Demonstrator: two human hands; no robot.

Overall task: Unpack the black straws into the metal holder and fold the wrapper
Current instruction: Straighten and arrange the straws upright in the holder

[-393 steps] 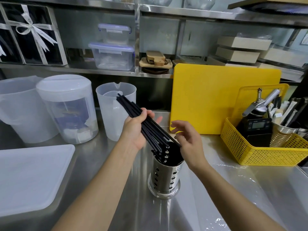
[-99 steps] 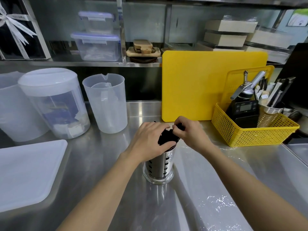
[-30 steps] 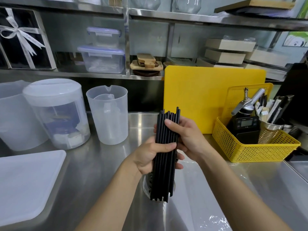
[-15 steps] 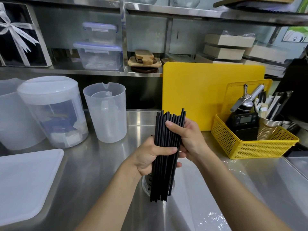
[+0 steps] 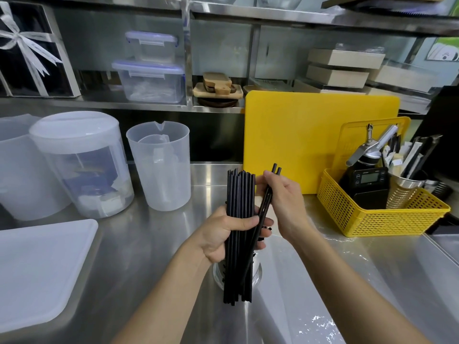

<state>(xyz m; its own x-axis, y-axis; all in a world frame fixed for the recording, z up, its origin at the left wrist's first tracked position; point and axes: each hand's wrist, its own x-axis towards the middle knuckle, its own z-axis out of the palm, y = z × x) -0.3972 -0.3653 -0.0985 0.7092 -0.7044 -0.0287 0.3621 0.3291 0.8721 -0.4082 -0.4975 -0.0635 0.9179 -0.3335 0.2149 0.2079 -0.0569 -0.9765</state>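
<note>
A bundle of black straws (image 5: pixel 239 194) stands upright in the air, gripped around its middle by my left hand (image 5: pixel 224 234). My right hand (image 5: pixel 285 202) pinches two black straws (image 5: pixel 269 192) and tilts them to the right, away from the top of the bundle. The metal holder (image 5: pixel 257 275) stands on the steel counter right behind the bundle's lower end; only its base and a bit of wall show. The clear plastic wrapper (image 5: pixel 335 247) lies flat on the counter to the right, under my right forearm.
A yellow basket (image 5: pixel 372 219) with a scale and utensils stands at the right, a yellow cutting board (image 5: pixel 298 135) behind. Clear plastic jugs (image 5: pixel 159 165) stand at the left, and a white lid (image 5: pixel 37 266) lies at the front left. Shelves with containers run along the back.
My right hand has drawn two straws away from the top of the bundle and tilted them to the right. The bundle stays upright in my left hand.
</note>
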